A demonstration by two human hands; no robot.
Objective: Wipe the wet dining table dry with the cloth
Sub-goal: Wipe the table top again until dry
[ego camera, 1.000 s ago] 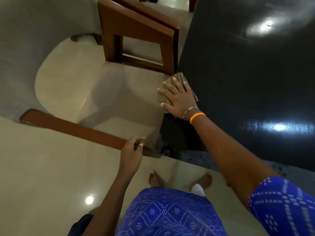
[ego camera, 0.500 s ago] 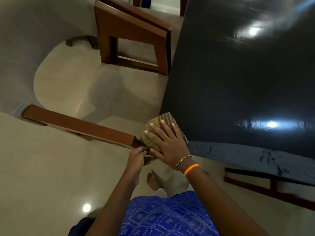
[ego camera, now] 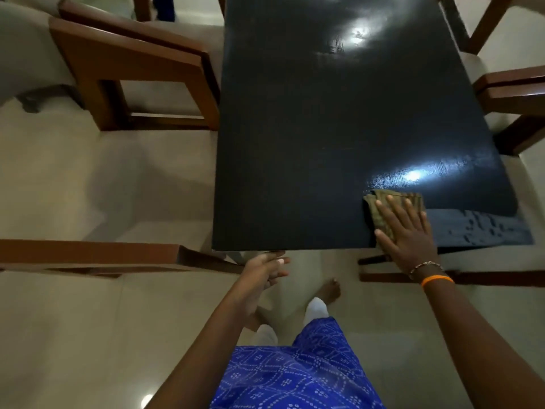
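The dark dining table (ego camera: 324,128) fills the upper middle of the head view, glossy with light glare. My right hand (ego camera: 404,231) lies flat with spread fingers on a folded greenish-brown cloth (ego camera: 383,211), pressing it onto the table near the front edge, toward the right. To the right of the hand, a strip of the table (ego camera: 483,228) shows water droplets. My left hand (ego camera: 262,273) hovers just below the table's front edge with loosely extended fingers and holds nothing.
Wooden chairs with grey cushions stand around the table: one at the far left (ego camera: 132,75), one at the near left (ego camera: 94,255), one at the right (ego camera: 513,93). A wooden rail (ego camera: 486,277) runs beneath the table front. My bare feet stand on beige floor tiles.
My right hand has slid the cloth from the table's left front corner rightward along the front edge. My left hand has let go of the near chair's back and risen toward the table edge.
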